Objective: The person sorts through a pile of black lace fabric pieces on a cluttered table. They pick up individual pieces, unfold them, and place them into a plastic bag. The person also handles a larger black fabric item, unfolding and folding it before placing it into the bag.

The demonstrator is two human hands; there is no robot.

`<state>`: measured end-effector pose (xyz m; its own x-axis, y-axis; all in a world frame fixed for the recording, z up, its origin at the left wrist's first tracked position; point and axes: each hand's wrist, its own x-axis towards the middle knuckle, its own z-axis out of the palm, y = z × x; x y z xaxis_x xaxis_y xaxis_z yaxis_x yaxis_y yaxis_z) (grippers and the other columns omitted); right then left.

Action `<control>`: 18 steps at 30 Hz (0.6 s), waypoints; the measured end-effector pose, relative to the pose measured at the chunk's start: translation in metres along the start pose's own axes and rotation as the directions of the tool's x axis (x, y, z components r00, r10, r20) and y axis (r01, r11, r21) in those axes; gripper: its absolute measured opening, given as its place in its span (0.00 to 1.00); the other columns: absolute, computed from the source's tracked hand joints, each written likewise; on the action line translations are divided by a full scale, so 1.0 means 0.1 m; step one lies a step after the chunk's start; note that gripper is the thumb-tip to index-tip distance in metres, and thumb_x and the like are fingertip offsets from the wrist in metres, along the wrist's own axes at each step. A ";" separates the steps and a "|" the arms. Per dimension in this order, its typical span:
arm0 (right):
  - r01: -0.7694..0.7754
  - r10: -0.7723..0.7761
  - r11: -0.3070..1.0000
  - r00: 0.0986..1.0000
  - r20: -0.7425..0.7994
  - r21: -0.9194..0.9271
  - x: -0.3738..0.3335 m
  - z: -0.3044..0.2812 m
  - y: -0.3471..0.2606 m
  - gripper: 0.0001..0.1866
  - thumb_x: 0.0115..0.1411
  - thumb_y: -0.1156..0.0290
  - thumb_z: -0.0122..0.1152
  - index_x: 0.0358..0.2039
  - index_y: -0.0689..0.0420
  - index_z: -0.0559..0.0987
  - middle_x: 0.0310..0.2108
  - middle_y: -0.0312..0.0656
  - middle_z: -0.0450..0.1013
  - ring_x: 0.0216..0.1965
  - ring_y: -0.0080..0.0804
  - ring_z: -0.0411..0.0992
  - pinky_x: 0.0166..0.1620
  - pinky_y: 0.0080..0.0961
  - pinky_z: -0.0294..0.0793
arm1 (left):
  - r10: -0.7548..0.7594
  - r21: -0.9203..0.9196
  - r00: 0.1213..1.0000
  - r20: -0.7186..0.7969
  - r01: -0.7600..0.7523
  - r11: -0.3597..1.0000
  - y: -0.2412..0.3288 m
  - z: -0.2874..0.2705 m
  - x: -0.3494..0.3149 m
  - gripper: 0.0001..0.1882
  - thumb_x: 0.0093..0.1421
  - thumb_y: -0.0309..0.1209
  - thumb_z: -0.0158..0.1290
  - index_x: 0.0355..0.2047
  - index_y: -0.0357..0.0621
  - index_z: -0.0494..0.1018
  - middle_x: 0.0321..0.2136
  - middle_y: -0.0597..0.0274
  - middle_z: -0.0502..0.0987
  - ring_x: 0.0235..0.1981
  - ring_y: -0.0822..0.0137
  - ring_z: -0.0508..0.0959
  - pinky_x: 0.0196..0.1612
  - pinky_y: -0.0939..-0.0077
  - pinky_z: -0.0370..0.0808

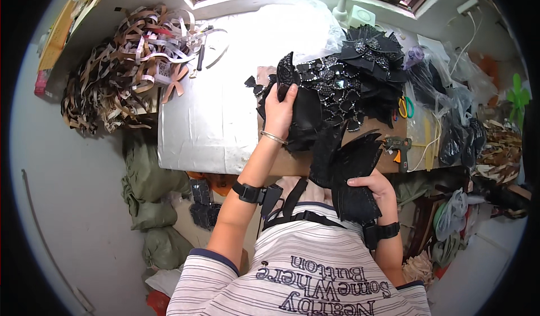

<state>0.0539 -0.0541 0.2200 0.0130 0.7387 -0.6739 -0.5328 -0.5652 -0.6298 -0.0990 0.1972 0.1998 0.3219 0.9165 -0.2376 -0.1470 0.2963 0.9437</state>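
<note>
My left hand (280, 105) is raised over the table, its fingers closed on a black curved, pointed piece (286, 71) with a textured, shiny surface. Close to my body, my right hand (372, 187) grips a black fabric piece (355, 167) with several stiff leaf-like points. The thumb lies on its front and the other fingers are hidden behind. Just beyond my hands lies a heap of black pieces set with dark stones (333, 88), partly covered by my left hand and its piece. A black fabric flower (371, 48) with a jewelled centre tops the heap.
A glue gun (399, 150) with an orange trigger lies at the table's front right, near scissors (405, 108). Tangled ribbon strips (140, 57) pile up at the left. Clear plastic (306, 29) is at the back, bagged goods (450, 110) at the right. Green sacks (149, 186) stand below left.
</note>
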 end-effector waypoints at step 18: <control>0.262 -0.122 0.853 0.941 -0.315 0.451 0.13 -0.40 -0.03 0.19 0.48 0.83 0.61 0.44 0.66 0.74 0.38 0.47 0.75 0.37 0.39 0.76 0.44 0.35 0.77 | 0.018 -0.339 0.956 -0.293 -0.122 0.933 0.11 -0.26 0.09 0.12 0.60 0.33 0.55 0.39 0.38 0.71 0.33 0.63 0.76 0.33 0.71 0.75 0.38 0.74 0.75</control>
<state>0.0897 -0.0575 0.1976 0.3442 0.6483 -0.6791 -0.8326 -0.1235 -0.5399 -0.1222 0.2154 0.2026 0.0310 0.9603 -0.2771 -0.4934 0.2558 0.8313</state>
